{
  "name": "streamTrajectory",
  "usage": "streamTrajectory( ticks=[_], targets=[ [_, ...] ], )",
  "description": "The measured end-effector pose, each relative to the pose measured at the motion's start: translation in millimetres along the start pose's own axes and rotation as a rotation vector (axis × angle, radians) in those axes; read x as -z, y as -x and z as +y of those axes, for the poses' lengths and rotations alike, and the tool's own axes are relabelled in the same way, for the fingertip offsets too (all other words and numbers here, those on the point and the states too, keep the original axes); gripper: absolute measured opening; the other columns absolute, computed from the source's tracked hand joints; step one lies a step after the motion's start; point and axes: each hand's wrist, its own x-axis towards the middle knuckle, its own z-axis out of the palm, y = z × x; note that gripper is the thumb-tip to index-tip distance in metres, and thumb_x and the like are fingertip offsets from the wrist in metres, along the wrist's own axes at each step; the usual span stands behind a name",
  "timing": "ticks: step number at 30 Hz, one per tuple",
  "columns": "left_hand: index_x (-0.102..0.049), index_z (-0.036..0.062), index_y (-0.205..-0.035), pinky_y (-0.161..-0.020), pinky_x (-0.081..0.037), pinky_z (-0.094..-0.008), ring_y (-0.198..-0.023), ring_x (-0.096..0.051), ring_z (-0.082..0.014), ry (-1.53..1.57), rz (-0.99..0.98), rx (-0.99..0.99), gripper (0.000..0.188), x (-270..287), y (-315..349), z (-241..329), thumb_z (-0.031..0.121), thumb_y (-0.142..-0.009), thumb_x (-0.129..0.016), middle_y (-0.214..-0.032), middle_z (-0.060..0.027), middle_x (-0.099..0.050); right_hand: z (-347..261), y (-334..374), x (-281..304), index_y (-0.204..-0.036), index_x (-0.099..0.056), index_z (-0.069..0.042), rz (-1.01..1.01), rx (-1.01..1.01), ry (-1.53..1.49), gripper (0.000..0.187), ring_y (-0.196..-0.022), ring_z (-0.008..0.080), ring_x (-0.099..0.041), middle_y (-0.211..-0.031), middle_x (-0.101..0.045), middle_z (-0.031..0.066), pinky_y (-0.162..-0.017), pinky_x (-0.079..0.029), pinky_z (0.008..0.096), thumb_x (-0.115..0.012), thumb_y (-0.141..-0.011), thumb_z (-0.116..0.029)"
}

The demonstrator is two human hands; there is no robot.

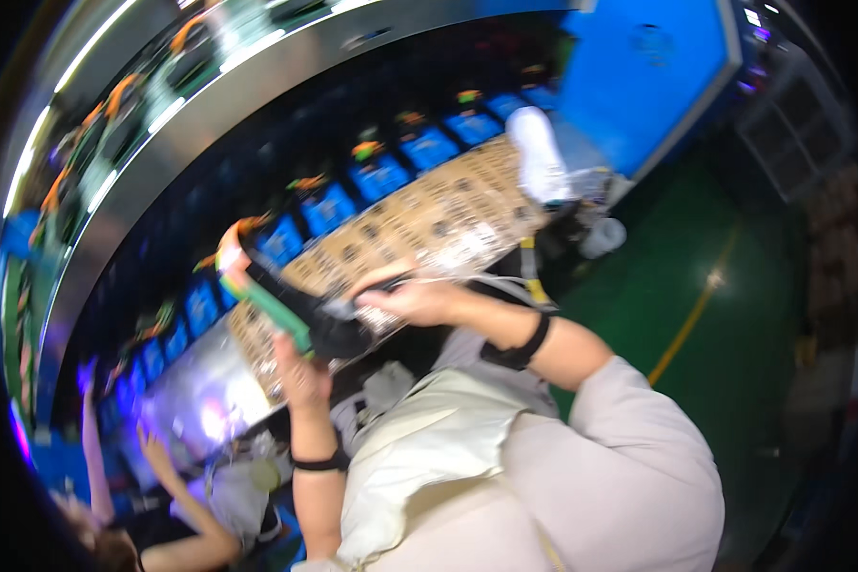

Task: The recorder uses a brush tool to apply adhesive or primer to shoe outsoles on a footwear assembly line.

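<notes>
Steadying the shoe [300, 303], apparently, the left hand [303, 377] grips its green-edged side. To that hand's right, the right hand [415, 298] closes around a dark tool [386, 284], near the shoe.

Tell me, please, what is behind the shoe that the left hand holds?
Behind the shoe, the brown bench covering and a row of blue blocks show past its edges. Whatever the shoe and left hand directly cover cannot be seen.
</notes>
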Motion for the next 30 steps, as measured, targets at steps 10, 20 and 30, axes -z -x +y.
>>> streamTrajectory(
  ticks=[10,20,30],
  targets=[
    [-0.022,0.0064,-0.165,-0.105,-0.053,-0.0361,-0.127,-0.061,-0.0214,-0.045,-0.129,-0.138,0.083,-23,13,22,0.037,-0.103,-0.068,-0.144,-0.0075,-0.056,2,9,-3,-0.105,-0.077,-0.002,0.073,-0.025,0.100,0.021,-0.084,0.0160,-0.069,-0.094,-0.076,0.0119,-0.078,-0.054,0.0306,-0.072,-0.093,-0.019],
    [-0.052,0.0077,-0.147,-0.112,-0.049,-0.0450,-0.125,-0.064,-0.0266,0.026,0.083,-0.022,0.064,-3,14,21,0.057,-0.106,-0.049,-0.139,-0.0115,-0.065,6,2,-2,-0.109,-0.076,-0.001,0.123,-0.104,0.099,0.022,-0.088,0.0186,-0.071,-0.092,-0.077,0.0122,-0.080,-0.055,0.0328,-0.073,-0.094,-0.017],
    [-0.043,0.0041,-0.155,-0.113,-0.043,-0.0613,-0.137,-0.051,-0.0450,0.739,0.046,0.191,0.087,37,30,10,0.067,-0.105,-0.010,-0.148,-0.0291,-0.051,56,-21,-10,-0.118,-0.073,0.002,0.356,0.168,0.140,0.026,-0.097,0.0260,-0.072,-0.107,-0.076,0.0172,-0.088,-0.054,0.0355,-0.071,-0.096,-0.012]
  ],
)
